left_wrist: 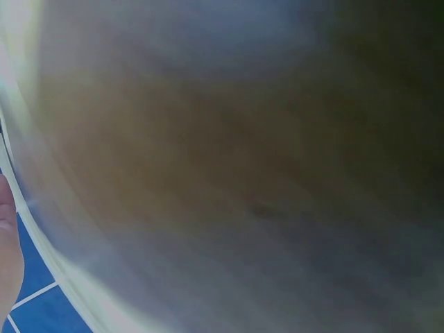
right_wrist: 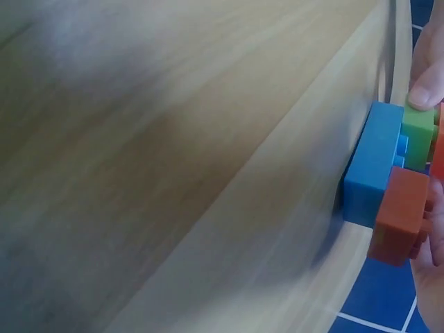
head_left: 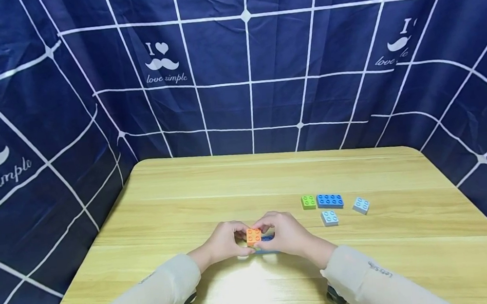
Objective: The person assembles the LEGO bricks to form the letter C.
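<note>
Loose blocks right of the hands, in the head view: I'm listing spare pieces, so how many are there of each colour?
Green block: 1
Dark blue block: 1
Light blue: 2, the nearer block and the far-right block
Total: 4

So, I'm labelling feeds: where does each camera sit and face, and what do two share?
Head: worn on the head, facing forward and down at the brick stack, tabletop and curtain; left hand, right hand and sleeves show.
Left wrist: on that wrist, facing a blurred surface, likely the tabletop; a sliver of hand shows at the left edge.
Right wrist: on that wrist, facing across the tabletop; hand parts show at the right edge.
Head and right wrist share the brick stack.
</note>
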A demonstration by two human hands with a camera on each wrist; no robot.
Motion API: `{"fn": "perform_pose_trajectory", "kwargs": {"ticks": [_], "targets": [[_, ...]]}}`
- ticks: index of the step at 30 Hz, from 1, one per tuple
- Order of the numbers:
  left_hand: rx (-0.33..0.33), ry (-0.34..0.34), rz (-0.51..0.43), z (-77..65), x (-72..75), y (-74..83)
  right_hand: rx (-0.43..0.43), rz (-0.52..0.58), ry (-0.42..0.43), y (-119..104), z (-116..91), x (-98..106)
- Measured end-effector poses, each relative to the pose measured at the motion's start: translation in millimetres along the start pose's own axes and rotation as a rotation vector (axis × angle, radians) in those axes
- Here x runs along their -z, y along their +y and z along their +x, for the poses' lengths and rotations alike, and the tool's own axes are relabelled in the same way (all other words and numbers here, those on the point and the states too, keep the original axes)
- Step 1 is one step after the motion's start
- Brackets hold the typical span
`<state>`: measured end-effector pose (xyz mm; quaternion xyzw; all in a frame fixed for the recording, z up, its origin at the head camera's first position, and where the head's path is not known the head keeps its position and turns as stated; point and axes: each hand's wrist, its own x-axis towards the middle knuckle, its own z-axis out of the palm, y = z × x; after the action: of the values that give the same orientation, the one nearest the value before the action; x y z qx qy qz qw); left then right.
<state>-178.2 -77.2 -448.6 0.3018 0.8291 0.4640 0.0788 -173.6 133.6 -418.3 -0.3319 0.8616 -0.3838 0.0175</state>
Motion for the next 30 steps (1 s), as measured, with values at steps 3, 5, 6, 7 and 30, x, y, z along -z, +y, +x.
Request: {"fn": "perform_pose_trajectory", "kwargs": {"ticks": [3, 5, 6, 7, 30], "targets": [[0.0, -0.003, 0.001, 1.0, -0.6, 0.6, 0.014, -0.007, 0.002, 1.2, -0.4, -0.3], [-0.005, -0.001, 0.011, 1.7, -1.0, 0.5, 0.018, -0.01, 0.002, 1.7, -0.5, -0.6], [-0.007, -0.002, 0.015, 2.0, -1.1, 0.4, 0.018, -0.012, 0.002, 1.7, -0.6, -0.6], [-0.01, 0.0, 0.018, 2.2, -1.2, 0.3, 0.018, -0.01, 0.002, 1.8, -0.6, -0.6], [-0.04, 0.048, 0.009, 0.4, -0.2, -0.8, -0.065, 0.007, 0.034, 3.3, -6.0, -3.0]]}}
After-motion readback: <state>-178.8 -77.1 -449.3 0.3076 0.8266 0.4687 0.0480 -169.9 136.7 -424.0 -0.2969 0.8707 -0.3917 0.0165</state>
